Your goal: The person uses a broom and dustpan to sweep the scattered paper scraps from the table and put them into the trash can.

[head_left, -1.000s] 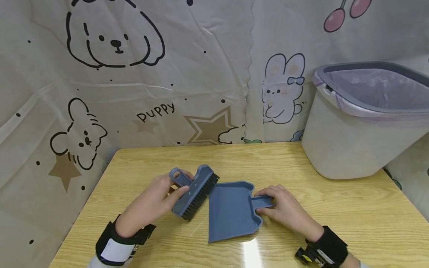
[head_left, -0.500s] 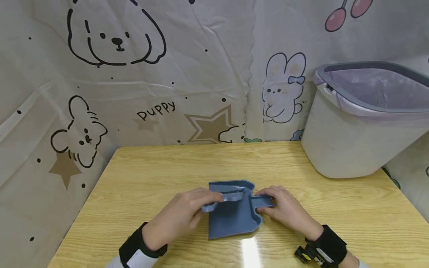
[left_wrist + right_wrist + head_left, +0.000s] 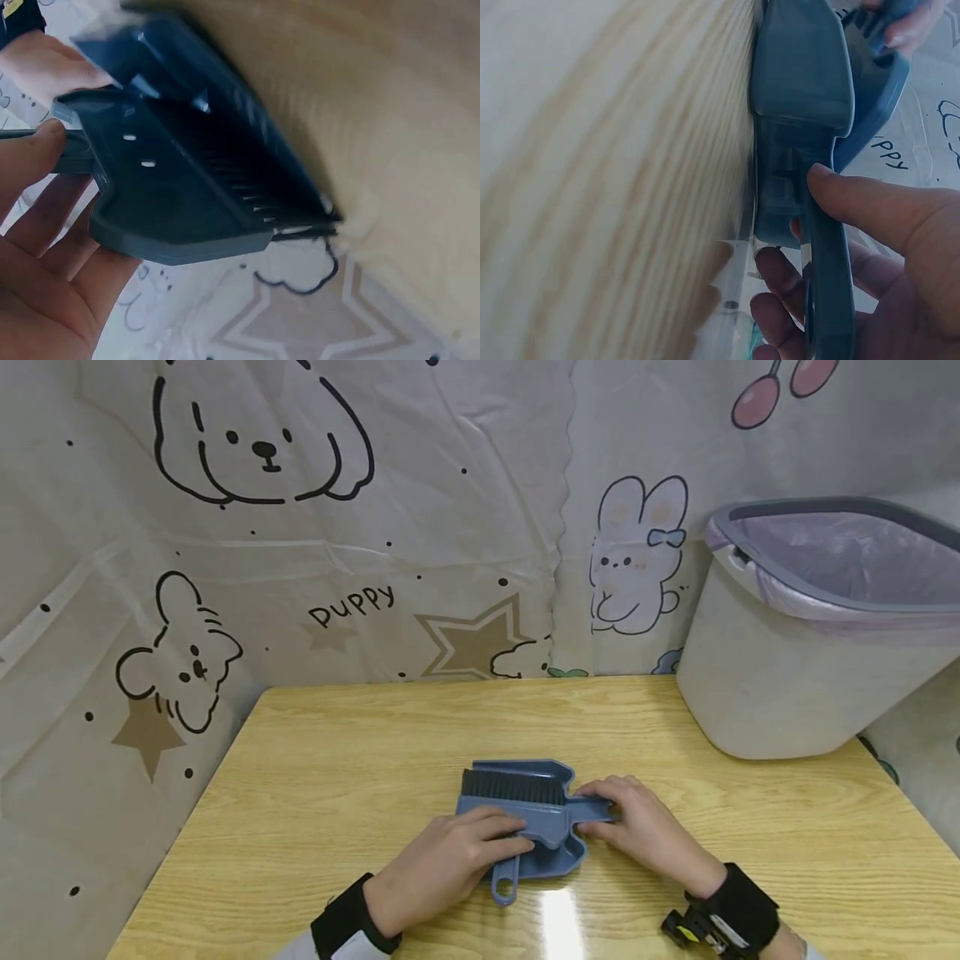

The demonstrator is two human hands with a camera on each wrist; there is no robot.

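A blue hand brush (image 3: 517, 814) with dark bristles (image 3: 513, 786) lies over the pan of a blue dustpan (image 3: 558, 860), bristles toward the far side. My left hand (image 3: 457, 860) grips the brush near the base of its handle, whose ringed end sticks out toward me. In the left wrist view, thumb and fingers are around the handle of the brush (image 3: 172, 187). My right hand (image 3: 648, 831) pinches the dustpan's handle from the right. The right wrist view has the thumb on that handle (image 3: 829, 277) and fingers on its other side. Much of the pan is hidden under the brush.
A grey bin (image 3: 795, 685) with a purple liner stands at the table's back right. The wooden table (image 3: 360, 735) extends around the dustpan. Behind it hangs a cloth (image 3: 450, 510) printed with cartoon animals and stars.
My left hand has swung the brush rightward from beside the dustpan to over its pan, turning its bristles to the far side. The right hand and dustpan have stayed nearly still.
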